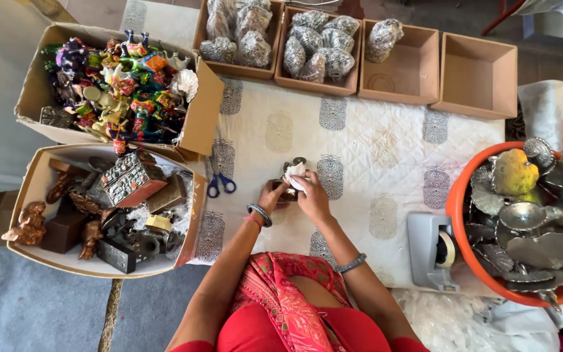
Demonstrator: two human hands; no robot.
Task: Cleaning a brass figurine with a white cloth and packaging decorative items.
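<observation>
Two hands meet over the middle of the desk (360, 140), which is covered by a quilted white cloth with printed motifs. The left hand (272, 194) is closed around a small dark metal piece (288, 189), steadying it just above the cloth; the right hand (312, 195) pinches a scrap of white wrap (296, 175) against the top of that piece. Both hands are narrow, each holding its share of one bundle.

To the person's left stand two open cartons, one filled with painted figurines (115, 78), the other with brown and metal curios (109, 208). Blue-handled scissors (220, 184) lie on the cloth beside the cartons, near the left hand. Along the far edge sit four trays: two hold wrapped bundles (314, 45), one holds a single bundle, and one is bare (478, 75). A grey tape dispenser (433, 251) rests to the right, next to an orange tub (454, 205) of silvery dishes.

Judged from this pose, good work calls for the left hand to keep the piece from turning while the right draws the wrap snug over its projecting parts, leaving no metal exposed. Loose folds would likely slip; the tape lies within the right hand's reach, the scissors within the left's.
</observation>
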